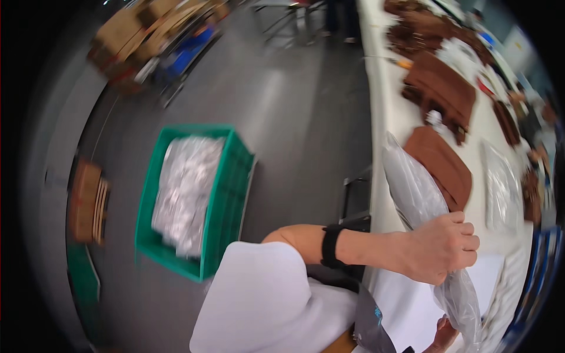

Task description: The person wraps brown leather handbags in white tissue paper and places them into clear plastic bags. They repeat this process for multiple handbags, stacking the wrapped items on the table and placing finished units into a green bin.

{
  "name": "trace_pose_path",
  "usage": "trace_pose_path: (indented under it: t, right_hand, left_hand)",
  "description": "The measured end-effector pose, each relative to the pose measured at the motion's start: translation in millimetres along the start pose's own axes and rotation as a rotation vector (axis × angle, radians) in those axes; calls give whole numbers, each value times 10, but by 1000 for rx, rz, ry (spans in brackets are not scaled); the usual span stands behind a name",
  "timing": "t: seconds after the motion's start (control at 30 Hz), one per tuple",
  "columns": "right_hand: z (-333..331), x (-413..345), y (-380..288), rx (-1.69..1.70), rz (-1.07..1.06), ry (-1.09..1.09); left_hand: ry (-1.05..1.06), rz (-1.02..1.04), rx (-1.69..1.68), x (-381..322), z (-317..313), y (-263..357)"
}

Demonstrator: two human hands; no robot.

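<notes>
My left hand (446, 249), with a black band on its wrist, is closed in a fist around a long, bunched clear plastic bag (415, 185). The bag runs from beside a brown leather-like piece (441, 163) on the white-covered table (499, 132) down past my fist. Low in the picture, partly hidden, my right hand (445, 333) is close against the bag's lower end; whether its fingers grip the plastic is unclear. Farther up the table lies a brown bag-like item (443, 88) with a flap and straps.
A green plastic crate (225, 198) filled with clear plastic packaging (187, 189) stands on the floor to the left. Cardboard boxes (119, 35) are stacked on a cart at upper left. A flat clear bag (501, 189) lies on the table. Other people are at the far right.
</notes>
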State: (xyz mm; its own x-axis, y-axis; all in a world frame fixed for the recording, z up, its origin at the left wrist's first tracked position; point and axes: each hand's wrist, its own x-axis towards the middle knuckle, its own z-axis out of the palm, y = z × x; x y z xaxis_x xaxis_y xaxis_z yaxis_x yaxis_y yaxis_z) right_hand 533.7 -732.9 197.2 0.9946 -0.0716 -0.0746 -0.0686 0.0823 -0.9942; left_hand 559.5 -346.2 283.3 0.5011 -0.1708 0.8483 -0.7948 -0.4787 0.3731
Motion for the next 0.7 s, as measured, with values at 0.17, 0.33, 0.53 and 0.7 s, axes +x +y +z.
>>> trace_pose_path:
  t: [0.17,0.33,0.53,0.7]
  right_hand:
    - [861,992,273,191,451,-571]
    - [1778,1098,573,-21,585,-540]
    - [2144,950,595,-143,602,-564]
    - [1953,660,667,-130,598,-446]
  left_hand:
    - [89,-463,405,-931,-1220,190]
    - [274,-1000,795,-2493,-2073,22]
    - [384,-1107,1615,-3538,-3547,340]
    - [191,-1351,1820,-4062,-3941,-227]
